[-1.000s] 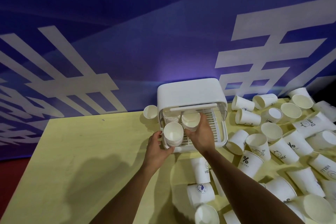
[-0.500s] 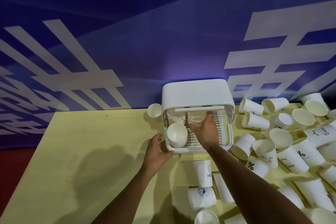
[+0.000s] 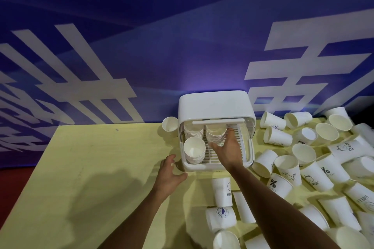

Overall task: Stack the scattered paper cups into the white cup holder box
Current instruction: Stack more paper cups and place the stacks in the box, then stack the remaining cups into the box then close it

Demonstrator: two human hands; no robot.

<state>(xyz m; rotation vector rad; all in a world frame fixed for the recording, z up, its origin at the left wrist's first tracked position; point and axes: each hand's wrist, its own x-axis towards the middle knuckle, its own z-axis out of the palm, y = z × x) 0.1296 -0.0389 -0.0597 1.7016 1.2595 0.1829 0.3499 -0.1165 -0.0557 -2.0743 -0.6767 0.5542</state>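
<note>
A blue banner (image 3: pixel 162 46) with white lettering backs the yellow table (image 3: pixel 91 168). The white box (image 3: pixel 214 105) stands at the table's far edge, front open, with stacks of cups (image 3: pixel 194 150) inside. Loose paper cups (image 3: pixel 278 136) lie scattered to its right and in front. The right hand (image 3: pixel 228 147) reaches into the box, fingers and thumb curled round the back middle stack (image 3: pixel 215 135). The left hand (image 3: pixel 170 176) is loosely spread, holding nothing, just beside the box's front left corner
</note>
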